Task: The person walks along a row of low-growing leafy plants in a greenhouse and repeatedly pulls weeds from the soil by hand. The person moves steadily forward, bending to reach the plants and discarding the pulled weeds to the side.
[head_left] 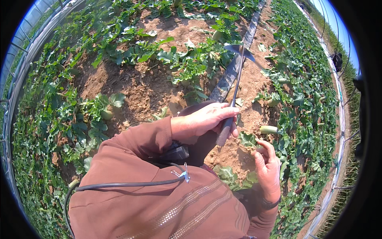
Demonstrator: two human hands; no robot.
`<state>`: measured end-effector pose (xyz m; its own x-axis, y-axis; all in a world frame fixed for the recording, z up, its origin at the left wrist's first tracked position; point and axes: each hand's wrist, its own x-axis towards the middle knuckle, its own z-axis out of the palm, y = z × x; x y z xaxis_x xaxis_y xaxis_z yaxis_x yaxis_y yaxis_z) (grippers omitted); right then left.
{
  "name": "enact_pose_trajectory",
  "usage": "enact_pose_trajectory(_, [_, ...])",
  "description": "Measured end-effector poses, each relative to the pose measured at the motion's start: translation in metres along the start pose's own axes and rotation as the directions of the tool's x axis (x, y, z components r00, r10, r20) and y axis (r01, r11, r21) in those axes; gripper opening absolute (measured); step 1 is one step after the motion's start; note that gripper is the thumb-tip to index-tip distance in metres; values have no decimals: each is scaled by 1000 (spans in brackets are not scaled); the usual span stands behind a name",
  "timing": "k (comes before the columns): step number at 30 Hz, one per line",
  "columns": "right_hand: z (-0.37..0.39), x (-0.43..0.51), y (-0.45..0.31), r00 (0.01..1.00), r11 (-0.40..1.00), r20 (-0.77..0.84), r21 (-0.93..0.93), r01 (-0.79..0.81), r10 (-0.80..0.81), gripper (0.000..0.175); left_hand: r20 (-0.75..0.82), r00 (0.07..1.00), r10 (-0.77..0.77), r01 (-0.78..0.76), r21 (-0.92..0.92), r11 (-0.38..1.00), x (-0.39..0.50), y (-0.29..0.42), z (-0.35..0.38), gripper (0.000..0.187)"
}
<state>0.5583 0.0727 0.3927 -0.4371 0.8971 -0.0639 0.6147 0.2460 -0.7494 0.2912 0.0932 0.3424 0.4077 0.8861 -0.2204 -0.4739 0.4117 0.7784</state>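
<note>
My left hand [213, 118] grips the wooden handle [224, 133] of a small hand hoe. Its thin metal shaft [238, 77] points up and away from me, ending in a curved dark blade [241, 51] above the soil and a strip of film. Lower and to the right, my right hand [267, 167] has thumb and forefinger pinched at the edge of a green lobed leaf [247, 139]. Just beyond those fingertips, a pale green radish root [268, 129] shows among foliage. More leaves [228, 176] lie on the ground below, close to my clothing.
Leafy radish plants [301, 98] grow in rows on both sides, several green roots showing, such as one radish [106, 114] at left. A dark film strip [228, 77] runs along the bare soil [143, 86]. A cable [128, 184] is clipped to my brown top. Hoop-frame edges border the field.
</note>
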Motion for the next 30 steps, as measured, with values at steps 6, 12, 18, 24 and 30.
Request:
enact_pose_trajectory(6, [-66, -61, 56, 849, 839, -193, -152, -522, 492, 24, -681, 731, 43, 148, 220, 964, -88, 7, -152, 16])
enact_pose_trajectory(12, [-55, -147, 81, 846, 828, -233, -197, -524, 480, 41, -896, 435, -87, 524, 174, 834, -161, -61, -254, 7])
enact_pose_trajectory(18, [-29, -157, 76, 773, 686, -190, 617, -385, 605, 51, -914, 404, -31, 802, 338, 493, -167, -70, -294, 21])
enact_pose_trajectory(24, [-10, -158, 101, 681, 599, -246, 722, -347, 690, 50, -885, 447, 128, 887, 457, 68, -134, -16, -304, 26])
enact_pose_trajectory(30, [-6, -207, 116, 575, 514, -273, 799, -311, 772, 49, -814, 576, 66, 807, 554, -205, -84, 13, -318, 21])
